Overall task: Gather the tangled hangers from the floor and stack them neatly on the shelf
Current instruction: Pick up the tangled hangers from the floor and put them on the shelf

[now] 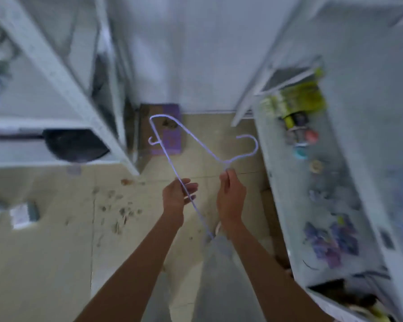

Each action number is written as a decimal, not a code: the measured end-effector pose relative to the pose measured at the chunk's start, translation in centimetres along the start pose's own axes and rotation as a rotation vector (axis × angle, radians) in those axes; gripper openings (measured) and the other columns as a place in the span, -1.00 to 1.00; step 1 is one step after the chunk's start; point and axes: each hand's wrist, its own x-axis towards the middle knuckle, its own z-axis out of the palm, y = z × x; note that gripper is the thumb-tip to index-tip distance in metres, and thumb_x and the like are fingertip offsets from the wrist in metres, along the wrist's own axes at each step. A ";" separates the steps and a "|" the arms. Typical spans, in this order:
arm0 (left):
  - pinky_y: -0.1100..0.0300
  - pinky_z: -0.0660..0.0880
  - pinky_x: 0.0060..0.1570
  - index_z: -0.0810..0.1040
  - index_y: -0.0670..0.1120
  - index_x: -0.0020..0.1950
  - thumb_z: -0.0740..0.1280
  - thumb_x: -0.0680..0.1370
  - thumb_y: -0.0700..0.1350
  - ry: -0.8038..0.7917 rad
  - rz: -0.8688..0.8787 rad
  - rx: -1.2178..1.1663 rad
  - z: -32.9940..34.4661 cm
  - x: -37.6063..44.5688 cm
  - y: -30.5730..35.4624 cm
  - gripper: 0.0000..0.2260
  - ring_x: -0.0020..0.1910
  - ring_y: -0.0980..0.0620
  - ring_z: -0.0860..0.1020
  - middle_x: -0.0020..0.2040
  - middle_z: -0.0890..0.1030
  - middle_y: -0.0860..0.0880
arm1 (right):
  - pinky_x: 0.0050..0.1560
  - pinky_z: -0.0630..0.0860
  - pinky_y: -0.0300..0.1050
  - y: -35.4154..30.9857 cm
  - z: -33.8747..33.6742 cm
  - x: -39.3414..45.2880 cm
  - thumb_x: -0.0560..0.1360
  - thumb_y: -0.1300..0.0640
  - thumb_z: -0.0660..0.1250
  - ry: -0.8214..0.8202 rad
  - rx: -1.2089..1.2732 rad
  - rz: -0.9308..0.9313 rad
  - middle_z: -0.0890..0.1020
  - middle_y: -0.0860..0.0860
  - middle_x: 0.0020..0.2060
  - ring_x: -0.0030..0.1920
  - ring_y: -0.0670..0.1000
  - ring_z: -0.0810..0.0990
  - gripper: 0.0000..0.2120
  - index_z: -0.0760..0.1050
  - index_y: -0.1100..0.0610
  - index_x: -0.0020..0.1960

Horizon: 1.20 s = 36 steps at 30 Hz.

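A thin lilac wire hanger [197, 138] hangs in the air between both hands, above the tiled floor. My right hand [230, 196] pinches it at the neck just under the hook, which curves up to the right. My left hand [178, 196] has its fingers loosely spread, with the hanger's long straight bar running across the palm and fingers. The far corner of the hanger points away from me. A white shelf [286, 205] runs along the right side.
The right shelf carries small bottles [298, 133], a green packet [298, 98] and purple items [330, 240]. A white rack with a dark pan [75, 145] stands left. A purple box [170, 131] sits on the floor by the far wall. Debris litters the tiles [116, 210].
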 end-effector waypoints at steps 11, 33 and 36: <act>0.21 0.49 -0.44 0.64 -0.16 0.01 0.26 0.70 -0.12 -0.651 0.396 0.540 26.3 -12.8 -2.1 -0.80 -0.48 0.04 0.50 -0.41 0.56 -0.03 | -0.38 0.31 -0.10 7.0 -26.1 -0.5 0.62 0.16 0.21 0.626 0.471 0.612 0.46 -0.04 -0.46 -0.43 0.00 0.38 -0.74 0.58 -0.01 -0.17; 0.37 0.40 -0.55 0.64 -0.11 -0.33 0.39 0.52 -0.19 -0.983 0.300 1.231 59.4 -17.0 -17.9 -0.78 -0.54 0.13 0.62 -0.41 0.68 -0.06 | -0.13 0.55 -0.05 29.4 -48.7 4.8 0.58 0.06 0.38 0.858 0.329 0.934 0.72 0.03 -0.26 -0.23 0.09 0.66 -0.82 0.72 0.05 0.10; 0.35 0.42 -0.57 0.62 -0.14 -0.36 0.40 0.52 -0.21 -0.984 0.260 1.330 62.4 -15.5 -18.2 -0.76 -0.57 0.13 0.62 -0.52 0.64 -0.01 | -0.05 0.49 -0.20 31.1 -50.1 7.3 0.58 0.07 0.39 0.812 0.121 0.920 0.77 0.12 -0.06 0.02 0.13 0.72 -0.78 0.73 0.08 0.15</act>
